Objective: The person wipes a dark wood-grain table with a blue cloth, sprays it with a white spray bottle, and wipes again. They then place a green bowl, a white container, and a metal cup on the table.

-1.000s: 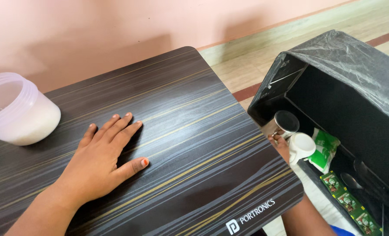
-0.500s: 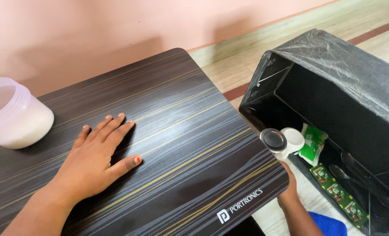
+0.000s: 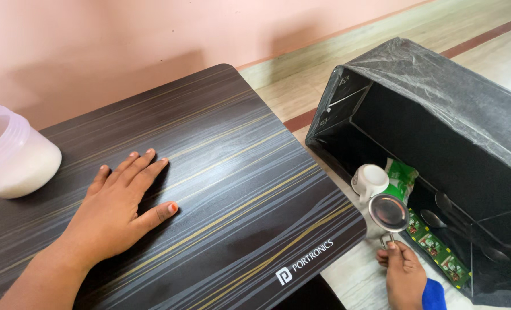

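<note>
Fingertips [image 3: 394, 248] of the right hand [image 3: 403, 272] pinch the thin wire handle of a small steel cup [image 3: 388, 213], held at the table's four o'clock corner, just off its edge and at the open mouth of a black box [image 3: 439, 86]. The cup's mouth faces the camera, round and mirror-bright. The left hand [image 3: 115, 215] lies palm-down on the table [image 3: 238, 172] at about eight o'clock, four fingers close together, the thumb spread out to the side.

The step in hand looks like lifting the cup out of the box. A grip this slight, on so narrow a handle, would call for a steady wrist and clearance from the table's corner.

At eleven o'clock from the steel cup, a white ceramic cup [image 3: 371, 181] lies tipped inside the box against a crinkled green packet [image 3: 400, 175]. A strip of green-and-red sachets [image 3: 439, 252] and dark metal spoons [image 3: 439, 221] sit at the cup's three to four o'clock. The box is matte inside and wrapped in wrinkled film. The tabletop is smooth dark laminate streaked with gold and grey. A translucent plastic jar [image 3: 14, 158] of white grains stands at the table's nine o'clock.
</note>
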